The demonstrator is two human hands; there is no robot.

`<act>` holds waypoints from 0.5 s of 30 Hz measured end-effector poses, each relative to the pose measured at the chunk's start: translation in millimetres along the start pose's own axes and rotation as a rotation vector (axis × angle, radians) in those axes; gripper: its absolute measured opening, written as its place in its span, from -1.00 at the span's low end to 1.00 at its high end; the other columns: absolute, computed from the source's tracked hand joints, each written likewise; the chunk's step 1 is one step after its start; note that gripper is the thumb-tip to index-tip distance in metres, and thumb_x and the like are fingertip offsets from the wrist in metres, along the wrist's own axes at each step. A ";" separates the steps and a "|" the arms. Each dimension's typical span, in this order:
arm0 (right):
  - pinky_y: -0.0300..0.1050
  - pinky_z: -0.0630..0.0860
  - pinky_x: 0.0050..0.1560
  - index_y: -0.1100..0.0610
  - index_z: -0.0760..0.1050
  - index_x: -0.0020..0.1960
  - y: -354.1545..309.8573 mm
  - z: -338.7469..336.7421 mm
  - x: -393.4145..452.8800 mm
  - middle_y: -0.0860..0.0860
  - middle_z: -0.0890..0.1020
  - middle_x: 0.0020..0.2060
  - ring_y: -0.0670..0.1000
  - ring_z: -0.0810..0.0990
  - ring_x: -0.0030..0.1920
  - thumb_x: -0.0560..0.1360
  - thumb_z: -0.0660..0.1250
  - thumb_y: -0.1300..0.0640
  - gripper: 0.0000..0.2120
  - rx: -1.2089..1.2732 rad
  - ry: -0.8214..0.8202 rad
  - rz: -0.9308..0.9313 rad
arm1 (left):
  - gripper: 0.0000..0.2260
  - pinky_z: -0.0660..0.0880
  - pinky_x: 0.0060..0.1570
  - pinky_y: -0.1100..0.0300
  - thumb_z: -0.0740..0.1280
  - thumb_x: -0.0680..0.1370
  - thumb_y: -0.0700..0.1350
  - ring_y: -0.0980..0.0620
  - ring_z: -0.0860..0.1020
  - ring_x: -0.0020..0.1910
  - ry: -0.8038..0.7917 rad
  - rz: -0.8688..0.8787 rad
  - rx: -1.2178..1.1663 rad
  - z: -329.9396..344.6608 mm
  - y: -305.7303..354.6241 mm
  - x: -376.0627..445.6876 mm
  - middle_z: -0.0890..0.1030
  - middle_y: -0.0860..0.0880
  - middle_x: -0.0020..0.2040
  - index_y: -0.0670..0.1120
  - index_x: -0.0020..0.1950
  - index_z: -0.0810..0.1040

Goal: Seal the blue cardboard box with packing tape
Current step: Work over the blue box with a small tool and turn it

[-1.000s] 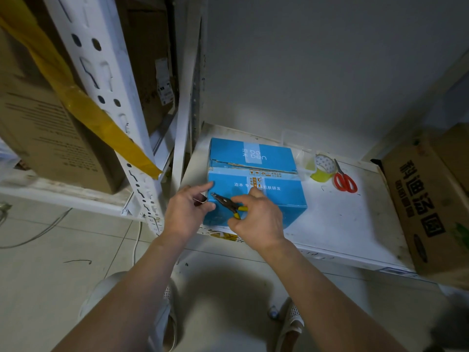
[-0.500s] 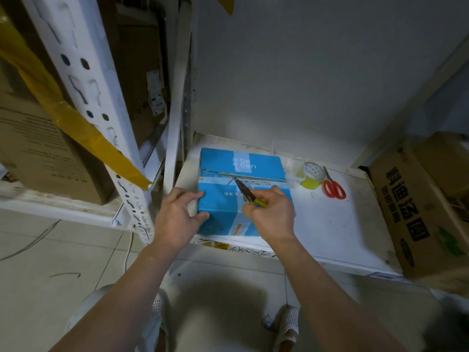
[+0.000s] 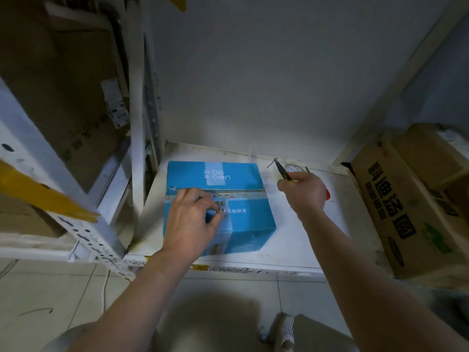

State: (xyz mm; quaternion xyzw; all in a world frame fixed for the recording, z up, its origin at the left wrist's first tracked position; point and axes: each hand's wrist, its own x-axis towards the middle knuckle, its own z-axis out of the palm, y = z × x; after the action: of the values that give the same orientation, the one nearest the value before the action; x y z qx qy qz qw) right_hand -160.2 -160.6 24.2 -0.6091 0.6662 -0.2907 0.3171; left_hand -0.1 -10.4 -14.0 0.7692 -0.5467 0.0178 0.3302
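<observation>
The blue cardboard box (image 3: 228,179) lies on the low white shelf (image 3: 299,240), flaps closed, with a strip of clear tape along its middle seam. My left hand (image 3: 193,219) rests on the box top, fingers bent and pressing near the seam and the printed label. My right hand (image 3: 303,190) is to the right of the box, above the shelf, and grips small pliers (image 3: 281,168) with yellow handles, their tips pointing up and away. The tape roll (image 3: 291,167) sits just behind that hand, mostly hidden. A red scissors handle (image 3: 327,194) peeks out beside the wrist.
A brown carton (image 3: 411,207) with black print stands at the right end of the shelf. White perforated rack posts (image 3: 137,138) and brown cartons (image 3: 63,97) fill the left. Yellow tape (image 3: 43,196) crosses the left post. A tiled floor lies below.
My right hand has lifted the pliers off the box seam and carried them right, over the tape roll. My left hand slid from the box's near left corner onto its top.
</observation>
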 end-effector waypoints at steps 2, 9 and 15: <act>-0.10 0.59 -0.18 0.06 0.61 -0.03 2.1 2.9 17.3 -0.10 0.51 -0.44 -0.08 0.49 -0.44 0.39 0.42 0.10 -0.84 -0.047 0.011 0.012 | -0.83 0.47 0.02 0.04 0.56 0.31 -0.13 -0.06 0.49 -0.01 -0.021 -0.008 0.002 6.1 4.2 3.1 0.61 -0.05 -0.07 -0.12 -0.16 0.68; -0.25 0.37 -0.42 0.07 0.37 -0.28 17.6 21.2 58.8 -0.04 0.47 -0.40 -0.11 0.43 -0.42 0.40 0.39 0.08 -0.80 -0.202 -0.039 0.079 | -0.89 0.52 -0.16 -0.06 0.55 0.29 -0.20 -0.10 0.51 -0.12 -0.002 0.025 -0.005 19.6 -6.6 8.1 0.63 -0.03 -0.15 -0.09 -0.24 0.67; -0.27 0.34 -0.45 0.01 0.27 -0.31 26.4 30.0 72.2 -0.04 0.45 -0.40 -0.08 0.41 -0.43 0.43 0.37 0.07 -0.72 -0.234 -0.069 0.046 | -0.88 0.49 -0.12 -0.01 0.55 0.29 -0.20 -0.08 0.51 -0.11 -0.005 0.007 0.007 20.1 -5.6 8.5 0.62 0.00 -0.14 -0.07 -0.24 0.66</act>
State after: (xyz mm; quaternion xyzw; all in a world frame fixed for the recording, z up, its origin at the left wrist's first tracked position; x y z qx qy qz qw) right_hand -157.6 -230.2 -20.1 -0.6363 0.6981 -0.1825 0.2731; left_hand 1.4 -27.1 -29.1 0.7686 -0.5502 0.0189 0.3260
